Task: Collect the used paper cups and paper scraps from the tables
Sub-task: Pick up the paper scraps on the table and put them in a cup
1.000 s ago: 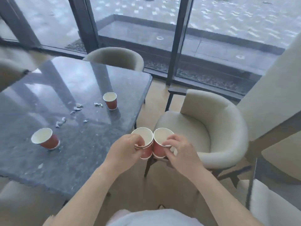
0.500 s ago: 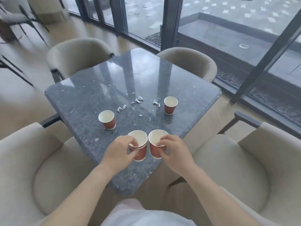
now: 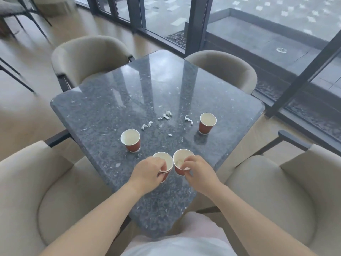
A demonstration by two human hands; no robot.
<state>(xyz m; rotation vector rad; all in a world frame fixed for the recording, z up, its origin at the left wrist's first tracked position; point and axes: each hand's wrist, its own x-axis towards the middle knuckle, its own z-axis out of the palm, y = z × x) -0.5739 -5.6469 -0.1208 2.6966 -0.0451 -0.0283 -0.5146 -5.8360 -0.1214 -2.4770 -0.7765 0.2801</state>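
My left hand (image 3: 150, 172) grips a stack of red paper cups (image 3: 165, 160) by the rim. Beside it, my right hand (image 3: 198, 169) pinches another red paper cup (image 3: 180, 159) with some white scraps inside. Both are held over the near corner of a dark stone table (image 3: 114, 100). Two more red cups with white insides stand upright on the table: one (image 3: 130, 140) at the left, just beyond my left hand, one (image 3: 207, 123) at the right. Small white paper scraps (image 3: 165, 116) lie scattered between them.
Beige upholstered armchairs surround the table: near left (image 3: 27, 191), near right (image 3: 287, 191), far left (image 3: 88, 54), far right (image 3: 227, 69). Tall glass windows with dark frames (image 3: 195, 23) run behind. More chair legs stand at the far left.
The view swung left and I came up to the table's near corner; the table now lies straight ahead. My hands hold the same cups, side by side, now over the tabletop.
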